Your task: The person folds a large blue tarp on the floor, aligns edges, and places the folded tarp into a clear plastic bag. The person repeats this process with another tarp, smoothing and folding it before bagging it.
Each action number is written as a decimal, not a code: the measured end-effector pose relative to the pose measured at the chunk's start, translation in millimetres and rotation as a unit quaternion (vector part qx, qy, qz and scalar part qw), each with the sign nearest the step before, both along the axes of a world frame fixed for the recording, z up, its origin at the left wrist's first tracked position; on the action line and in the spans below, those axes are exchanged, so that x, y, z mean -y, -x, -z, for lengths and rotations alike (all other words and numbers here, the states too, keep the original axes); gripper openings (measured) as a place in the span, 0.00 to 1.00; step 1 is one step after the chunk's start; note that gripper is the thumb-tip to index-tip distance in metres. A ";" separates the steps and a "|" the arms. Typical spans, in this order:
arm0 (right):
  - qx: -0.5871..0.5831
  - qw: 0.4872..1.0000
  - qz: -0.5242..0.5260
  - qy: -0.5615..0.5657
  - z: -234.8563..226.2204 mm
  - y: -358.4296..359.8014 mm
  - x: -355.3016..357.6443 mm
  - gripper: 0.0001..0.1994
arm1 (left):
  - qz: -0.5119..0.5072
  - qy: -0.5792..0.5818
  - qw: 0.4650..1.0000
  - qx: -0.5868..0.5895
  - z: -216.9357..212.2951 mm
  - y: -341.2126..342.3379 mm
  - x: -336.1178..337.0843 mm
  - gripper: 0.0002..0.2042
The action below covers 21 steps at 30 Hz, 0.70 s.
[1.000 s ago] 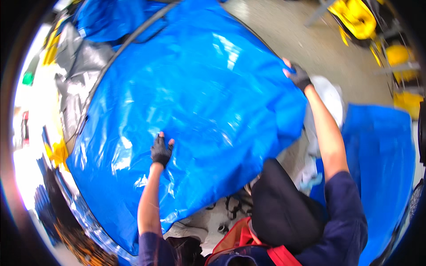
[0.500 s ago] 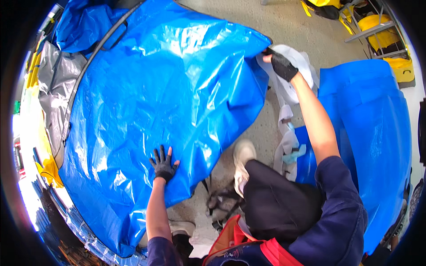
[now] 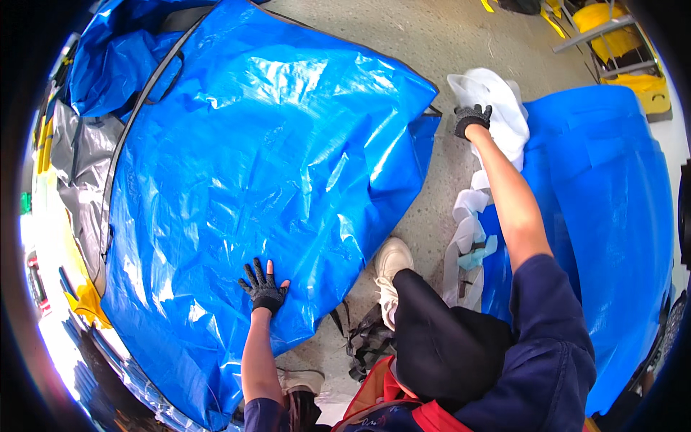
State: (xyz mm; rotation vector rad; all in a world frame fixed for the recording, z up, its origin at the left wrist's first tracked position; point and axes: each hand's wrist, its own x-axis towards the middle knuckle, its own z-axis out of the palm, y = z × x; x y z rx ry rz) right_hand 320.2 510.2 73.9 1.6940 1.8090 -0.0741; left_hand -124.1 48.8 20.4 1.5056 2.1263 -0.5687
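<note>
A large glossy blue tarpaulin bag (image 3: 237,144) with dark edging lies spread and creased before me. My left hand (image 3: 264,290), in a dark fingerless-tipped glove, rests flat on its near part with fingers spread. Beyond the bag's right edge, my right hand (image 3: 473,119) reaches out, gloved the same way. Its fingers are apart and it is over the edge of a crumpled white sheet (image 3: 500,108); whether it touches the sheet I cannot tell. The bag's far right corner (image 3: 432,93) sits apart from that hand.
Rolled blue sheeting (image 3: 604,194) lies to the right. White strips (image 3: 466,223) trail down beside it. Near my shoe (image 3: 393,263) are tangled black straps (image 3: 368,344). Grey sheeting (image 3: 83,155) and bunched blue tarpaulin (image 3: 115,68) lie left; a metal ladder (image 3: 594,34) stands far right.
My right hand has let go of the bag's right edge and moved slightly right to the white sheet. The bag's edge now lies flatter. My left hand stays on the bag.
</note>
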 end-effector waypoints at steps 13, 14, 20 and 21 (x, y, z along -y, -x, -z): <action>-0.580 0.812 -0.056 -0.015 27.7 38.7 -31.1 0.21 | -0.009 -0.052 0.998 0.022 -0.8 1.7 -1.6 0.39; -0.556 0.827 -0.053 -0.064 16.4 12.6 -44.6 0.21 | -0.011 -0.057 0.998 0.023 1.4 1.1 -0.9 0.39; -0.248 0.961 0.039 -0.114 -3.6 -47.0 -32.4 0.25 | -0.008 -0.117 0.993 0.009 -4.0 -1.2 -11.8 0.39; -0.249 0.961 0.067 -0.100 -1.4 -44.5 -30.2 0.24 | -0.008 -0.151 0.988 -0.010 -5.6 0.3 -14.1 0.39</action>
